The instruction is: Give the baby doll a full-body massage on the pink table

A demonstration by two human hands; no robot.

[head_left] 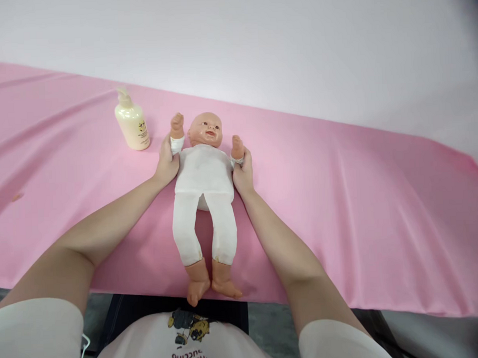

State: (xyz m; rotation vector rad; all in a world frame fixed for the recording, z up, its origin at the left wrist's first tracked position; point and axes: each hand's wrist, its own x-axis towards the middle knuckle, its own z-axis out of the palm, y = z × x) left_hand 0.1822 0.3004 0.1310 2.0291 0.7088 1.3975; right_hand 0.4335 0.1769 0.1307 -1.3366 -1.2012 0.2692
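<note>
A baby doll (204, 170) with a white cloth body lies on its back, its head away from me and its feet at the table's near edge. My left hand (168, 160) is closed around the doll's arm on the left, at the white sleeve below the small fist. On the other side, my right hand (244, 172) grips the doll's other arm near the wrist. Both doll arms are bent up beside its head. The fingers of both my hands are partly hidden behind the doll's arms.
A pale yellow pump bottle (132, 123) stands to the left of the doll. Pink cloth (303, 197) with some folds covers the table. A white wall (276, 45) rises behind it. A small brownish spot (17, 197) shows on the cloth at far left.
</note>
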